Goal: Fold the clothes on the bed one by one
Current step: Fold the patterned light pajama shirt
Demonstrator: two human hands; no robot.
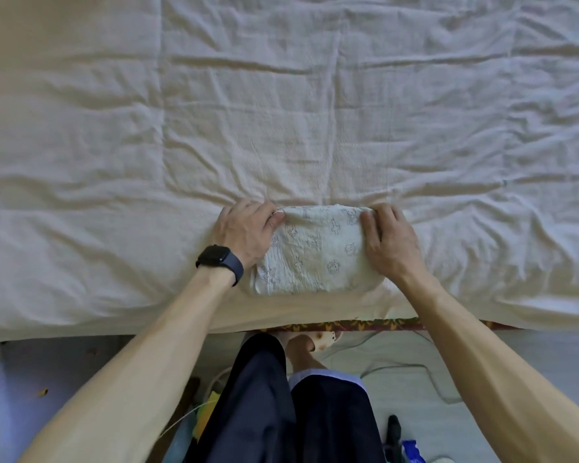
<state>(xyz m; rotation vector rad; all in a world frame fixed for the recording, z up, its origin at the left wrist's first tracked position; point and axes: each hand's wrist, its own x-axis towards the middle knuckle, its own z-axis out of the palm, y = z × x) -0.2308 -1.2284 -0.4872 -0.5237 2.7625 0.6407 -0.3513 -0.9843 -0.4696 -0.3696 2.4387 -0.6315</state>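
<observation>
A folded printed garment (318,252) lies at the 6 o'clock edge of the bed (281,95). The left hand (244,232) pinches its 10 o'clock corner, the right hand (391,242) its 2 o'clock corner, fingers (386,213) curled round the cloth. It looks light, soft and floppy; the corners probably give the surest hold.

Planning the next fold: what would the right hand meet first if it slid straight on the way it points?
Beyond the folded garment it holds, the right hand would likely meet only wrinkled bedsheet.
</observation>
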